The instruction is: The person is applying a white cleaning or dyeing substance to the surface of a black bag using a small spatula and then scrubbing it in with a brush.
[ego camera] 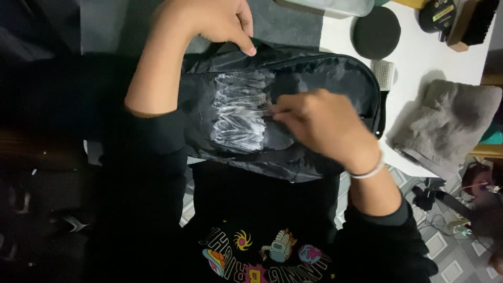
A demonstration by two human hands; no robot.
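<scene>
A black nylon bag (314, 73) lies across my lap and the table edge. A patch of white streaky foam (238, 112) covers its middle. My left hand (212, 21) grips the bag's far edge, thumb pressed on the fabric by the zipper. My right hand (322, 126) rests on the bag with its fingers pinched together at the right side of the foam. It is motion-blurred, and I cannot tell if something small is held in the fingertips. A pale band circles my right wrist.
On the white table (419, 57) to the right are a round black sponge (376, 32), a small white brush (384, 74), a grey cloth (450, 123), a round tin (436, 14) and a wooden-backed brush (474, 23). A clear container (335, 6) stands at the back.
</scene>
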